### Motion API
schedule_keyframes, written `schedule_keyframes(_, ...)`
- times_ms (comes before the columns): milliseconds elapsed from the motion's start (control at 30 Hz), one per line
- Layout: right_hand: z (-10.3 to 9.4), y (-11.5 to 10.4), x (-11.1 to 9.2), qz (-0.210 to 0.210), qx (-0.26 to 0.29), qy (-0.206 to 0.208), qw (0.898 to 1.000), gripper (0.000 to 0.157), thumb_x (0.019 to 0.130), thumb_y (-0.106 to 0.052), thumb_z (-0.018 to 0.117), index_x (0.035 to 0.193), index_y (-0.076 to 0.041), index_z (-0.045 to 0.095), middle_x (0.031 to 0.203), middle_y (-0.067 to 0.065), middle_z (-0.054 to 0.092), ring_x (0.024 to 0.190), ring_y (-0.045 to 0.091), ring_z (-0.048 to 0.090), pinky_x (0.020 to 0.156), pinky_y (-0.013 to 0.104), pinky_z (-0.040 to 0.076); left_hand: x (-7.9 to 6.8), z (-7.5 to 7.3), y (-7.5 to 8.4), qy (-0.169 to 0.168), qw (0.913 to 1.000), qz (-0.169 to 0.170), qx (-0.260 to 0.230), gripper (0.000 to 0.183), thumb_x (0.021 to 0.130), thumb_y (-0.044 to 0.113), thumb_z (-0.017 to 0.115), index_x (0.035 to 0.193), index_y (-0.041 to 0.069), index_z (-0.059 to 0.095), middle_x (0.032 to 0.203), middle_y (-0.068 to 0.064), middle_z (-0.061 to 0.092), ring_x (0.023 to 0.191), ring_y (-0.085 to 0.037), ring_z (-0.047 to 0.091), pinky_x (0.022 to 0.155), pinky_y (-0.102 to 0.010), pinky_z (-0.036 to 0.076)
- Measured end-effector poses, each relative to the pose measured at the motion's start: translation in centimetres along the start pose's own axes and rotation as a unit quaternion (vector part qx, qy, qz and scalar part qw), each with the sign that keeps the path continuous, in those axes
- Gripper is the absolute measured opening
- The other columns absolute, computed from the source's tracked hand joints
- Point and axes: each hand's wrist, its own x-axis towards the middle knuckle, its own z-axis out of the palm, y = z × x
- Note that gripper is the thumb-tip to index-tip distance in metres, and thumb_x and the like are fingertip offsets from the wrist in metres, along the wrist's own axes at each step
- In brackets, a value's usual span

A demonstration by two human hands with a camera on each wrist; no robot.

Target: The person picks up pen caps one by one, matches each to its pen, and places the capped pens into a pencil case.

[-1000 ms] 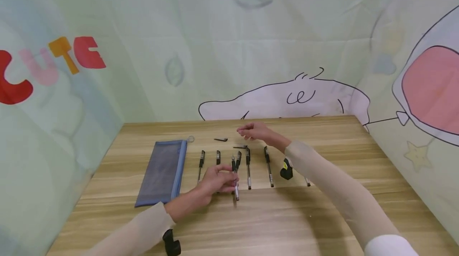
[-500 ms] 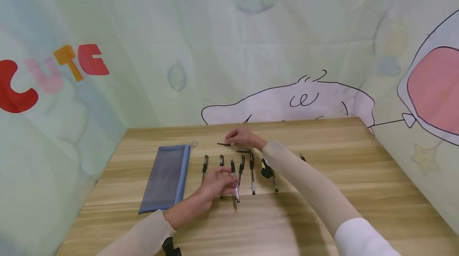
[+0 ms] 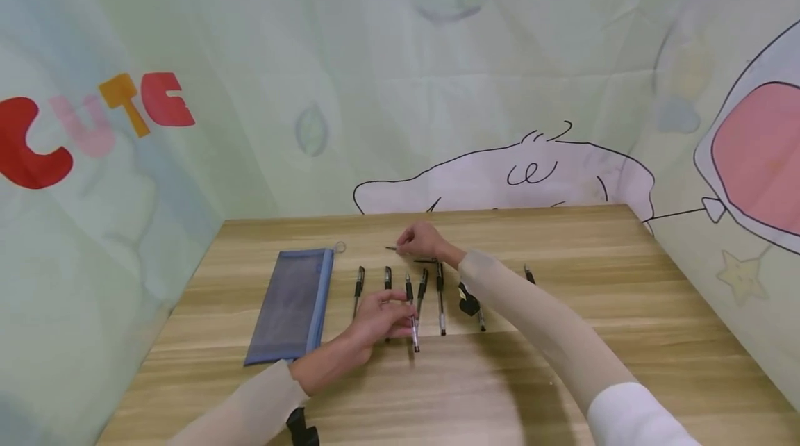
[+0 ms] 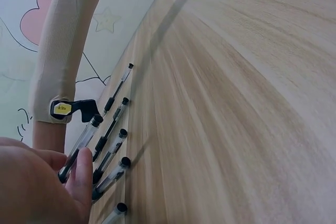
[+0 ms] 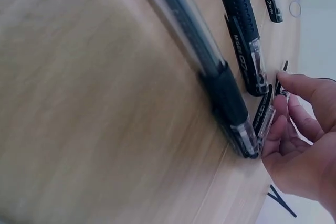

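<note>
While the left hand (image 3: pixel 380 315) holds a clear pen (image 3: pixel 409 290) between thumb and fingers, with its bare tip pointing away from the person, the right hand (image 3: pixel 422 241) reaches beyond it and pinches a loose black cap (image 3: pixel 390 248) at one end. The hands are apart from each other, each gripping its own thing. Picking up the cap looks like the step in hand; its free end pokes out to the left of the right fingertips, low over the table (image 3: pixel 500 376). A second cap (image 3: pixel 427 262) lies just on the near side of the right hand, so the next move seems to call for a firm pinch and a straight lift that leaves it undisturbed, with the left hand keeping its pen steady. Capped pens (image 3: pixel 388 278) lie around and beyond the left hand, another pen (image 3: pixel 528 274) with a bare tip sits right of the right forearm, and a blue mesh pouch (image 3: pixel 292 301) lies to the left of both hands.
</note>
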Motion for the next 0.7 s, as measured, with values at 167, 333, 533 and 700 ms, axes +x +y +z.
schedule_keyframes(167,-0.5,0.4,-0.4,-0.006,0.037,-0.010,0.999,0.017,0.093,-0.010,0.072,0.104,0.003,0.074,0.101,0.017,0.076,0.076,0.010,0.063,0.065,0.018,0.051,0.1,0.2,0.0,0.000,0.9999,-0.001,0.010,0.038,0.097,0.004,0.065,0.132,-0.007,0.055,0.117,-0.028,0.072,0.078,-0.013,0.072,0.076,-0.028,0.064)
schedule_keyframes(333,-1.1,0.7,-1.4,-0.024,0.044,-0.020,0.999,0.020,0.095,-0.013,0.071,0.108,0.003,0.073,0.103,0.016,0.076,0.076,0.008,0.065,0.067,0.018,0.053,0.0,0.5,0.1,-0.001,0.9999,-0.009,0.010,0.040,0.097,0.005,0.067,0.133,-0.005,0.055,0.119,-0.027,0.071,0.078,-0.013,0.072,0.075,-0.027,0.064)
schedule_keyframes(533,-2.7,0.4,-3.6,0.013,0.106,-0.039,0.994,0.025,0.097,-0.018,0.070,0.117,-0.003,0.073,0.109,0.014,0.074,0.080,0.014,0.068,0.072,0.024,0.057,0.2,0.9,0.4,-0.004,0.9999,-0.004,0.011,0.044,0.095,0.006,0.069,0.134,-0.006,0.054,0.113,-0.025,0.073,0.078,-0.013,0.071,0.074,-0.027,0.064)
schedule_keyframes(700,-4.5,0.6,-5.3,0.042,0.159,-0.056,0.985,0.032,0.100,-0.024,0.066,0.126,-0.005,0.069,0.110,0.012,0.071,0.087,0.017,0.064,0.081,0.033,0.056,0.4,1.2,0.5,0.001,0.9999,-0.008,0.015,0.042,0.095,0.005,0.068,0.133,-0.005,0.056,0.111,-0.023,0.075,0.077,-0.013,0.072,0.072,-0.027,0.063)
